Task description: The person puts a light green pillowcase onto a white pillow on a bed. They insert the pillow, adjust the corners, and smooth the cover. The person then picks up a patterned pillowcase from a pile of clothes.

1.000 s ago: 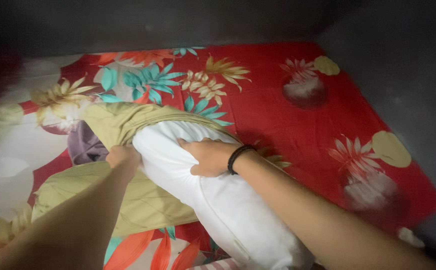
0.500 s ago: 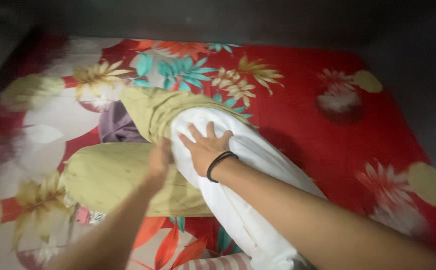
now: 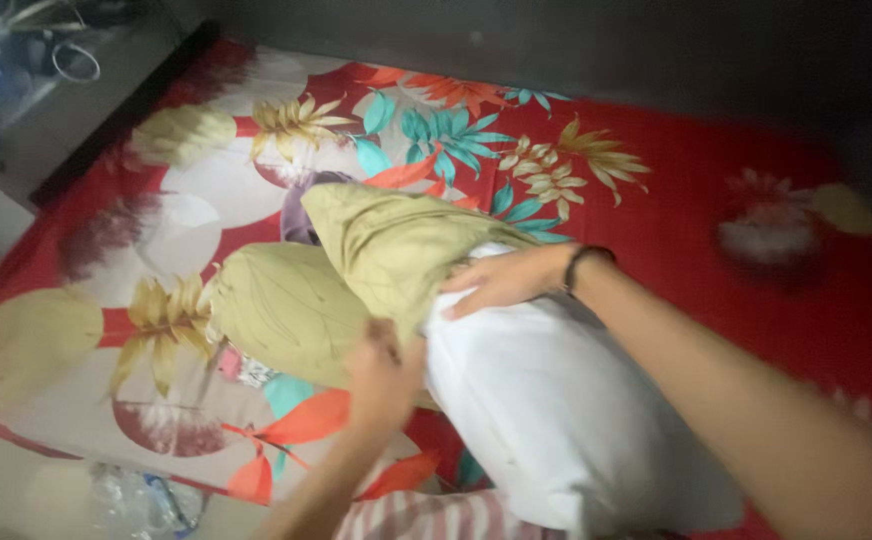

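Note:
A white pillow lies partly inside an olive-green pillowcase on a red floral bedsheet. My left hand, blurred, grips the lower edge of the pillowcase opening. At the top of the opening my right hand, with a black band on its wrist, holds the pillowcase edge against the pillow. A second olive-green pillow rests just left of the first, touching it.
A purple cloth shows behind the pillows. A dark wall runs along the bed's far side. At the top left stands a grey ledge with cables. A clear plastic bottle lies on the floor near the bed's front edge.
The view has swung right and down. The pillowcase has come further over the pillow. My right hand moved from flat on the pillow up to the case edge; my left hand dropped lower.

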